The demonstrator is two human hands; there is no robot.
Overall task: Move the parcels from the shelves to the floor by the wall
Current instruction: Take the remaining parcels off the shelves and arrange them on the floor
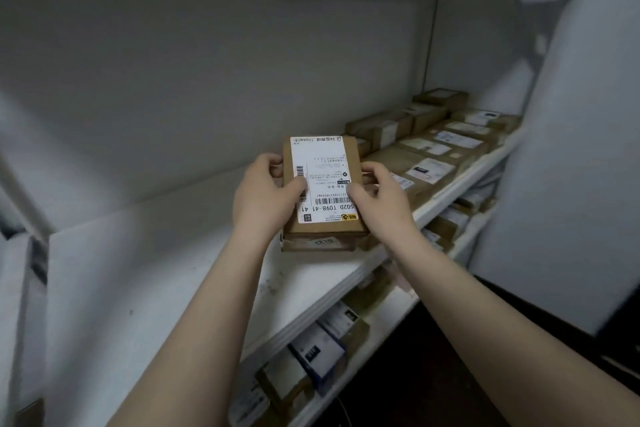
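Centre frame, above another box (322,243) on the shelf (173,270), the parcel (323,180) is gripped at its long sides by left hand (266,192) and right hand (375,199), fingers (273,160) curled; seems light, stiff, best held by those edges

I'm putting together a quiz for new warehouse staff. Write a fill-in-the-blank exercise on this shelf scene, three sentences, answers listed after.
1. The labelled parcel is held by ___ hands: the left hand and the right hand grip its sides.
2. Its label is ___ in colour.
3. The other parcels lie on the same shelf, to the ___ of it.

Missing words: both; white; right.
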